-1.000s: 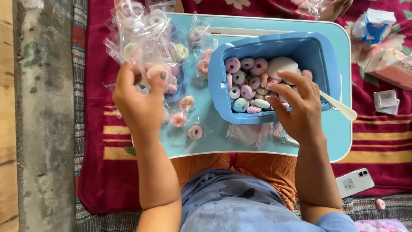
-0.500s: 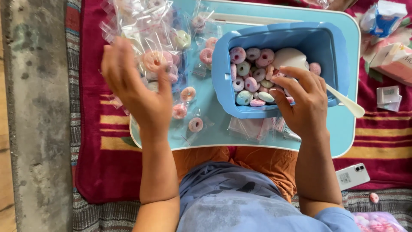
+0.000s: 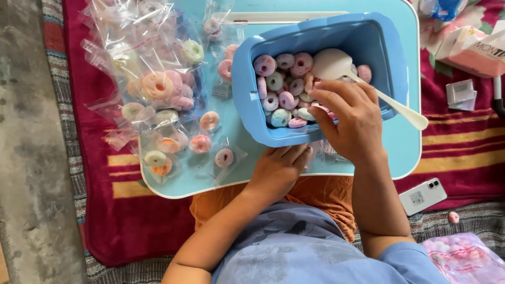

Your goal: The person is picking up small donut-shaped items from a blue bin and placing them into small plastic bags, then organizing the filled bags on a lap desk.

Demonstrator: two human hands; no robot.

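A blue plastic tub [image 3: 243, 79] full of pastel ring candies [image 3: 286, 79] stands on a light blue lap tray [image 3: 402, 31]. My right hand [image 3: 355, 123] reaches into the tub, its fingertips pinched among the rings at the near side. A white spoon [image 3: 334, 63] lies in the tub, its handle running past my right hand over the rim. My left hand [image 3: 279, 168] rests flat on the tray just below the tub, fingers stretched toward some clear empty bags [image 3: 322, 150] that stick out from under it. Nothing shows in that hand.
A heap of small clear bags with ring candies [image 3: 158, 89] covers the tray's left side. On the red striped blanket [image 3: 463, 142] lie a white phone [image 3: 423, 195], small boxes [image 3: 473, 52] and a pink packet [image 3: 463, 257]. Bare concrete [image 3: 26, 131] lies at the left.
My left hand has come down from the heap of bagged candies and moved right to the tray edge below the tub. My right hand has stayed in the tub.
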